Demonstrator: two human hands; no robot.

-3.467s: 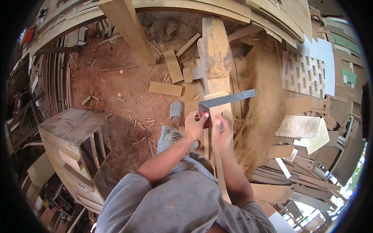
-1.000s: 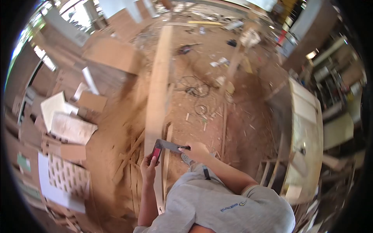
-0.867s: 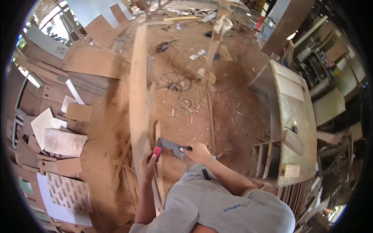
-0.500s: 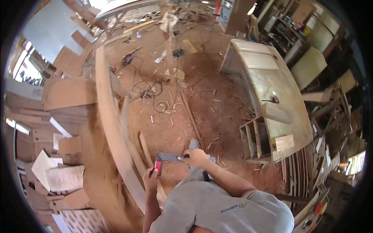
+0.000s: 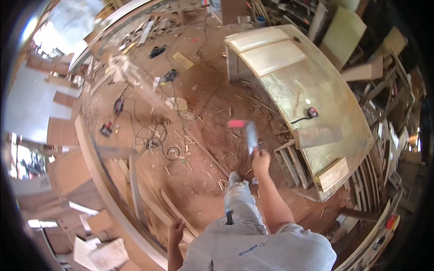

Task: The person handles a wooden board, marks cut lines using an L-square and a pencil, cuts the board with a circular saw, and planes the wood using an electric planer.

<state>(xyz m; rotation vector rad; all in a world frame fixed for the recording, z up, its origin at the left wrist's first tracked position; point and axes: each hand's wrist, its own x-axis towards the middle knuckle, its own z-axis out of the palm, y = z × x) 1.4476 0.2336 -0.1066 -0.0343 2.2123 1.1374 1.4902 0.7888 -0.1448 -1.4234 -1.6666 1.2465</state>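
Observation:
My right hand (image 5: 261, 162) is closed around the metal blade of what looks like a try square (image 5: 252, 135), held out in front of me over the floor. Its red stock (image 5: 236, 123) points left from the blade's far end, blurred by motion. Whether the dark pen seen earlier is still in those fingers, I cannot tell. Low at the left, my left hand (image 5: 176, 229) has its fingers curled, beside long wooden boards (image 5: 153, 205); anything inside it is hidden.
To the right stands a wooden cabinet (image 5: 312, 72) with a tape measure (image 5: 312, 113) and a wood block (image 5: 332, 174) on it. A long curved timber (image 5: 97, 169) runs along the left. A corded power tool (image 5: 118, 107), cables and wood scraps litter the dirt floor (image 5: 212, 153).
My left hand has let go of the red stock and dropped lower. My right hand has carried the square forward and right. The view has turned to the right.

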